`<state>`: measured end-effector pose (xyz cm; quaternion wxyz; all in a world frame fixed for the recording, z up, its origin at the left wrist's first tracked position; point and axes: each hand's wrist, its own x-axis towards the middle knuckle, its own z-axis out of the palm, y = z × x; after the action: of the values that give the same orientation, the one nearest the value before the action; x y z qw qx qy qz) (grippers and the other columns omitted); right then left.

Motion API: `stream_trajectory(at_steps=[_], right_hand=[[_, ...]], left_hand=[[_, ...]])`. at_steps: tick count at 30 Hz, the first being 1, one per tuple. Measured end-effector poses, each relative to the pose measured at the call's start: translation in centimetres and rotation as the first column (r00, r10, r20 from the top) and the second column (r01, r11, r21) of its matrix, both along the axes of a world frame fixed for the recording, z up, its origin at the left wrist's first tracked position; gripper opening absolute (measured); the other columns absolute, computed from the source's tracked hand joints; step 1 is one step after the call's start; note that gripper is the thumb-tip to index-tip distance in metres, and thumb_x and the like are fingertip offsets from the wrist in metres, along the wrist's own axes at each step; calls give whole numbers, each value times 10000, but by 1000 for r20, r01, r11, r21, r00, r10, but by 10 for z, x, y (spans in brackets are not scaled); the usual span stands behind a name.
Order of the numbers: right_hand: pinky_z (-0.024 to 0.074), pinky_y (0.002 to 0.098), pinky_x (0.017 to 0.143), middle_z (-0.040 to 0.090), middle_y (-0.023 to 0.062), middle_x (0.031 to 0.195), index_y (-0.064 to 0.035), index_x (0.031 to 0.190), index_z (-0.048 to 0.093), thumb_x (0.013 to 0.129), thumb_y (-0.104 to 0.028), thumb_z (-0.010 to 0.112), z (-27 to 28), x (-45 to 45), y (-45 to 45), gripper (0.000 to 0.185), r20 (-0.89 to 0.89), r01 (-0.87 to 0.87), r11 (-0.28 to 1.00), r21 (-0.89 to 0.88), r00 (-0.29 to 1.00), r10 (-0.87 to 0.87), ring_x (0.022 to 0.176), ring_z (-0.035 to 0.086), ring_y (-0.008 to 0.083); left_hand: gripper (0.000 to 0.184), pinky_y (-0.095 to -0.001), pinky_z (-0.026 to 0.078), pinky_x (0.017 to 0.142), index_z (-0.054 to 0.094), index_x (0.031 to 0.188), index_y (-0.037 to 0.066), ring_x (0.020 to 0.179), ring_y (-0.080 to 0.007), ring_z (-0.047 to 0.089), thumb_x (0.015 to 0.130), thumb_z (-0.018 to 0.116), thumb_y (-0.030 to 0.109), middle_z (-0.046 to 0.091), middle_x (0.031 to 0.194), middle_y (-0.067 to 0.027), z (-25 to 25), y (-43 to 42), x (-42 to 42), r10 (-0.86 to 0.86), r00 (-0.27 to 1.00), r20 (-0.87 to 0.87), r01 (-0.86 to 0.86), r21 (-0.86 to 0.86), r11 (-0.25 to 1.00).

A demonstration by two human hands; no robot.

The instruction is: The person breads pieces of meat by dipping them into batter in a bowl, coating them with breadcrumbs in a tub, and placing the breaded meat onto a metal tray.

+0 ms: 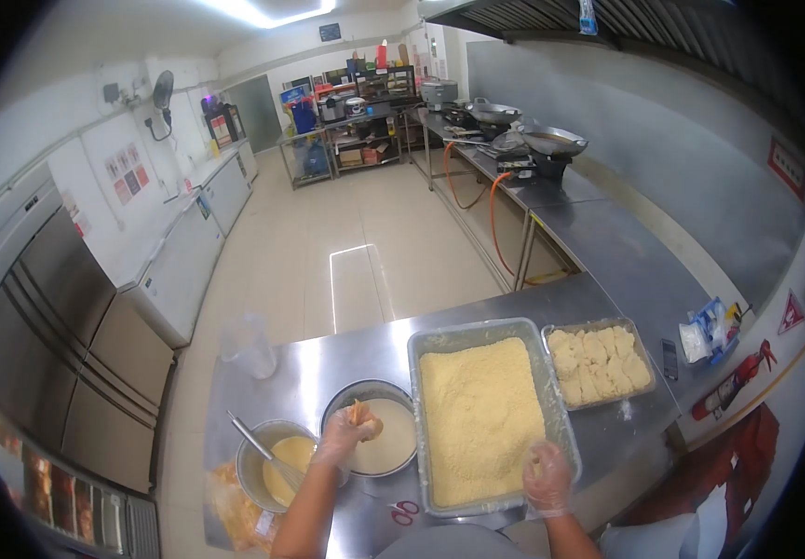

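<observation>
My left hand [348, 436], in a clear plastic glove, is closed on an orange-yellow piece of food [372, 427] above a round metal bowl of thin whitish liquid [391, 449]. My right hand [548, 477], also gloved, is at the near right corner of a grey tub [565, 438] filled with yellow crumbs [481, 410]. Its fingers are curled; whatever they may hold is hidden. Left of the liquid, another metal bowl [246, 475] contains yellow batter with a whisk [263, 440] leaning in it. A clear tray [649, 377] of crumb-coated pieces stands right of the tub.
Red-handled scissors [404, 512] lie near the table's front edge, and a plastic bag of orange pieces [242, 517] sits at left. A clear jug [249, 349] stands on the far left corner. Woks [553, 142] line the right counter; a fire extinguisher [733, 382] hangs right.
</observation>
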<state>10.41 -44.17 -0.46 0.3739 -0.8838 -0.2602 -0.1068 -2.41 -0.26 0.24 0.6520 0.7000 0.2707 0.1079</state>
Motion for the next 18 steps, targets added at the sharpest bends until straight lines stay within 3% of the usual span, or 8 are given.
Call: stream_trajectory(at_steps=[3, 9, 12, 18], right_hand=[[616, 457, 882, 707, 194, 1281, -81, 1241, 749, 923, -143, 775, -1, -1, -1, 326, 4, -1, 1000, -1, 1000, 1, 1002, 748, 346], [623, 462, 879, 705, 201, 1310, -90, 1272, 742, 914, -128, 768, -12, 3, -3, 360, 56, -13, 1000, -8, 998, 14, 1002, 756, 361], [622, 463, 895, 703, 206, 1318, -94, 1289, 738, 913, -125, 765, -14, 0, -5, 378, -17, 8, 1000, 18, 1000, -8, 1028, 751, 377], [612, 453, 905, 705, 208, 1309, -84, 1287, 733, 901, -98, 767, -12, 1, -1, 387, -38, 5, 999, 47, 999, -3, 1040, 744, 368]], left_hand=[[144, -315, 522, 697, 675, 935, 75, 765, -111, 637, 918, 774, -28, 682, 863, 1, 5, 4, -3, -16, 1000, -15, 16, -10, 1000], [109, -349, 572, 768, 765, 968, 56, 829, -153, 723, 887, 837, 48, 744, 880, -35, -21, 16, 1, 71, 985, -159, -37, 206, 978], [146, -372, 585, 777, 789, 957, 29, 840, -191, 754, 885, 860, 135, 789, 895, -112, -3, 18, -1, 2, 967, -256, 107, 413, 905], [316, -458, 606, 815, 825, 999, 15, 865, -354, 776, 934, 839, 324, 796, 911, -219, -27, 36, 1, 61, 937, -344, 103, 436, 894]])
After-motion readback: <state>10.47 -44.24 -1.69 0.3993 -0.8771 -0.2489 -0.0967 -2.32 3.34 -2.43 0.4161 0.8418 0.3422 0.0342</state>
